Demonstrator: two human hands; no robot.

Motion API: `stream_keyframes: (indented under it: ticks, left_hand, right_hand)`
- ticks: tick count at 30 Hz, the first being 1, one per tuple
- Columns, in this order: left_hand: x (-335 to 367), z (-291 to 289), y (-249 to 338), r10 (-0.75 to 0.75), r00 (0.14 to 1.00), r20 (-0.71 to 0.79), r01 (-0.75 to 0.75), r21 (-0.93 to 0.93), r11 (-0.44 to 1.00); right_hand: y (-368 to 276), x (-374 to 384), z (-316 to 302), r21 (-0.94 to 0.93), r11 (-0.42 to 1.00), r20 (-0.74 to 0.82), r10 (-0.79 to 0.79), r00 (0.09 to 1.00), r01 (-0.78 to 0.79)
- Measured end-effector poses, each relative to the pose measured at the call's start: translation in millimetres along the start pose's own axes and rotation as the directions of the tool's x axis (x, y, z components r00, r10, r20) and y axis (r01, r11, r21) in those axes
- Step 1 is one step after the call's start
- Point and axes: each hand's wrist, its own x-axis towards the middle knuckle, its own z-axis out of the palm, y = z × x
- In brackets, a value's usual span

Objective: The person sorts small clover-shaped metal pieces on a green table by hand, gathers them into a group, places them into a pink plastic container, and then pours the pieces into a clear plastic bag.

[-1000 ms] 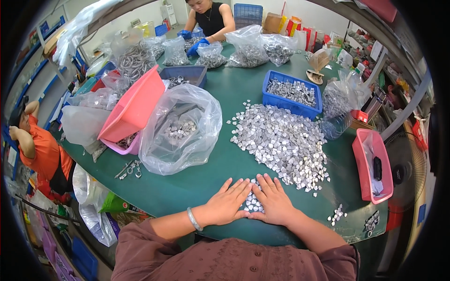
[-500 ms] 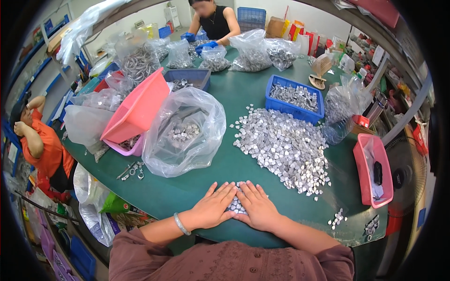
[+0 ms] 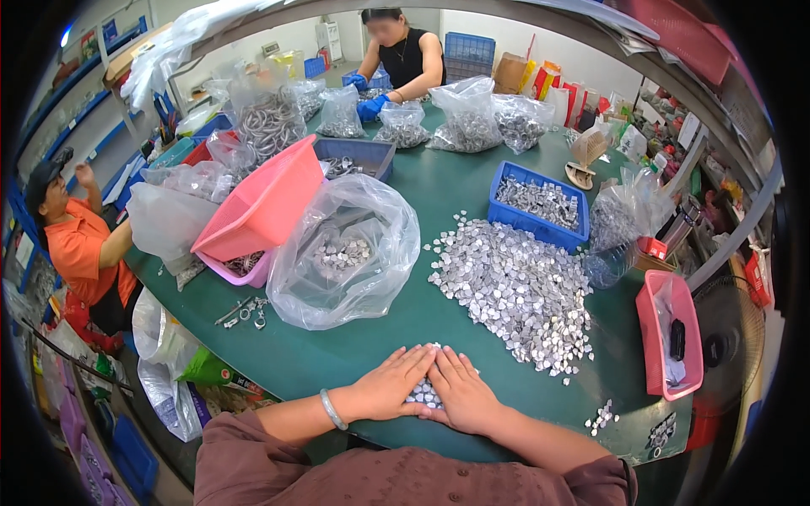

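My left hand (image 3: 390, 384) and my right hand (image 3: 461, 390) lie flat on the green table (image 3: 439, 194), palms down, fingertips meeting. Between and under them sits a small cluster of silver metal pieces (image 3: 424, 390). A large heap of the same silver pieces (image 3: 516, 287) spreads over the table just beyond my right hand. To the left of it a clear plastic bag (image 3: 346, 253) holds more of them. A silver bracelet rings my left wrist.
A blue crate (image 3: 540, 202) of metal parts stands behind the heap. Tilted pink bins (image 3: 266, 211) sit left; a pink tray (image 3: 671, 333) sits right. Filled bags (image 3: 468, 118) line the far side, where a person in blue gloves (image 3: 371, 105) works. A person in orange (image 3: 80, 253) sits at the left.
Both hands have stayed flat on the table around the small cluster, sliding slightly toward me and the table's front edge.
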Motion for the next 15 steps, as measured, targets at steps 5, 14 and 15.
stream_keyframes:
  ticks: [5, 14, 15]
  left_hand:
    - [-9, 6, 0, -0.036, 0.998, -0.055, 0.032, -0.061, 0.998]
    - [18, -2, 22, -0.069, 0.998, -0.005, 0.069, 0.126, 0.99]
    - [25, 0, 25, 0.01, 1.0, 0.015, -0.012, 0.144, 0.989]
  right_hand:
    - [0, 12, 11, 0.23, 0.969, -0.12, -0.059, 0.991, 0.086]
    - [52, -5, -34, -0.069, 0.954, -0.302, 0.26, 0.917, -0.293]
    - [55, -10, -32, -0.089, 0.939, -0.314, 0.29, 0.904, -0.333]
